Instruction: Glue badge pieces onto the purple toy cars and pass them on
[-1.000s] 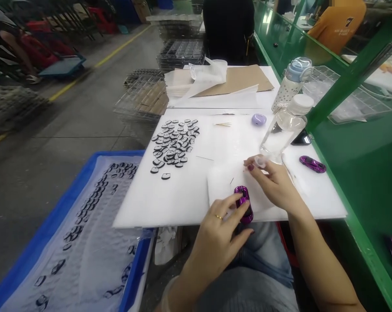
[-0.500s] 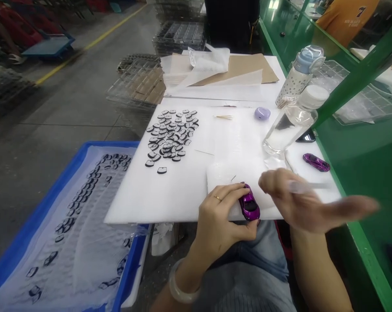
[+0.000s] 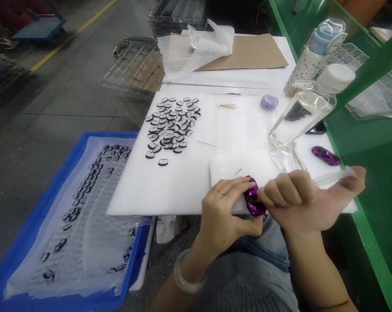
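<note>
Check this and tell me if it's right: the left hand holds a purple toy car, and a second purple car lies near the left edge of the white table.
One part is wrong: the second purple car lies near the right edge of the white table, as the head view shows. The left hand does hold a purple toy car.

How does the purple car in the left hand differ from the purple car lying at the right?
Hold: the left hand grips the held car, while no hand touches the loose car.
Pose: the held car runs more up and down the picture; the loose car lies more crosswise.
View: the left hand hides part of the held car; nothing covers the loose car.
Both are glossy purple with dark parts.
</note>
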Demonstrator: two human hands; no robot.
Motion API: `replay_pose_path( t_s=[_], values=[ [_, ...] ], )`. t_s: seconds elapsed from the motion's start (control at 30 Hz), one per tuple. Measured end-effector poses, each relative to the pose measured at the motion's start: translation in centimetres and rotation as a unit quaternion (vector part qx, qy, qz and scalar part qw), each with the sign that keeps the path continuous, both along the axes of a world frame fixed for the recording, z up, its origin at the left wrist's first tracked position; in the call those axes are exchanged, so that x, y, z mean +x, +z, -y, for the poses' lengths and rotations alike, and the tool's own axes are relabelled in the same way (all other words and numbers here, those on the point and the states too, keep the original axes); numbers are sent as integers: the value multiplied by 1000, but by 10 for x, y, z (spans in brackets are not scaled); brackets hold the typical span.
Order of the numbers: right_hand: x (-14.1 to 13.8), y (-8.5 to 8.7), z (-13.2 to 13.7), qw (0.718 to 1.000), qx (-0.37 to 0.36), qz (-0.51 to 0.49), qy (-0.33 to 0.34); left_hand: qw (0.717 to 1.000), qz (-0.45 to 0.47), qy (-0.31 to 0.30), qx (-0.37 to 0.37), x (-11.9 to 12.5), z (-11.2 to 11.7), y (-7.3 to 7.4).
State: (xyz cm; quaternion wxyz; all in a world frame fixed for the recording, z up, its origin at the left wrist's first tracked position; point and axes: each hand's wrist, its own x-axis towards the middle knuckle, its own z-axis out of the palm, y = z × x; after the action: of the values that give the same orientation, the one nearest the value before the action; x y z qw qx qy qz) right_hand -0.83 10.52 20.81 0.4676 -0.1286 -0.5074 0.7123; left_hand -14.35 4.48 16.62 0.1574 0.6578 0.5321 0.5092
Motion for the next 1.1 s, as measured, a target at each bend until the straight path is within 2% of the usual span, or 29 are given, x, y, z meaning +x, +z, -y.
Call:
replay_pose_path(
  t_s=[0.13, 0.27, 0.4, 0.53, 0.7, 0.8, 0.97, 1.1],
  values=[
    [0, 0, 0, 992, -78, -82, 54, 1000, 1, -1, 1, 0, 0, -1],
    [-2, 0, 1, 988, -95, -107, 57, 1000, -4, -5, -4, -1, 0, -1],
    [-3, 0, 4, 993, -62, -96, 27, 1000, -7, -5, -7, -1, 1, -2],
    [2, -1, 8, 999, -24, -43, -11, 1000, -7, -5, -8, -1, 1, -2],
    [9, -1, 13, 1000, 27, 10, 6, 1000, -4, -1, -7, 0, 2, -3],
    [10, 4, 17, 999, 42, 33, 6, 1000, -5, 1, -10, 0, 3, -3],
    [7, 15, 23, 996, 32, 74, -42, 1000, -5, 3, -6, 1, 3, -3],
    [8, 17, 22, 990, 47, 119, -55, 1000, 0, 3, -6, 1, 3, -3]
  ],
)
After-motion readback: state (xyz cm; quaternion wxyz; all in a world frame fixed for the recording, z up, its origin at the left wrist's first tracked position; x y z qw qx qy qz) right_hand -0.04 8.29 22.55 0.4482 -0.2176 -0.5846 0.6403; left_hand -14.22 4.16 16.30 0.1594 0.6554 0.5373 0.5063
